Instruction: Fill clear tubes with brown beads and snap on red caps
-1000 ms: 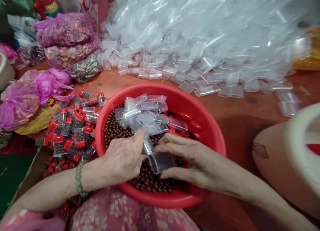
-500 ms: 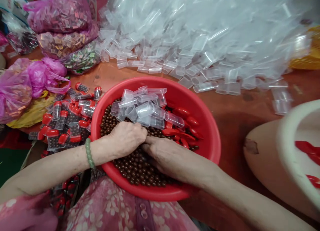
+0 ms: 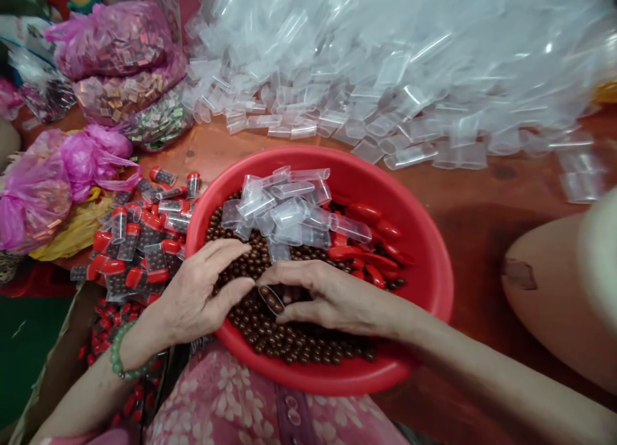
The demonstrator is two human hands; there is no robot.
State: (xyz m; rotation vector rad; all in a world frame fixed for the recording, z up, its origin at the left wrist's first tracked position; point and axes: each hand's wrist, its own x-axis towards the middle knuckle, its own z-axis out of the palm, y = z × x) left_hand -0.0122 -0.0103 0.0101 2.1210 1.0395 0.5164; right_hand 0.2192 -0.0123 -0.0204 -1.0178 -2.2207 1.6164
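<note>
A person's two bare hands work inside a round red basin (image 3: 434, 265) that sits at the near edge of a reddish-brown surface (image 3: 482, 200), just above a lap in pink flowered cloth (image 3: 231, 406). The basin is filled with small brown beads (image 3: 289, 339). The right hand (image 3: 332, 297) lies low over the beads and pinches a small clear tube (image 3: 270, 299) between thumb and fingers; the tube is partly filled with beads and points toward the other hand. The left hand (image 3: 200, 294), with a green bead bracelet (image 3: 120, 361) at the wrist, rests spread and relaxed on the beads and the basin's near rim, its fingertips just beside the tube's open end. At the far side of the basin lies a heap of empty clear tubes (image 3: 289, 207), with red caps (image 3: 371, 252) to their right. Left of the basin, filled tubes with red caps (image 3: 135, 239) are piled on the surface. Beyond them sit pink plastic bags (image 3: 62, 168). A large mound of clear tubes (image 3: 385, 65) covers the far side of the surface.
</note>
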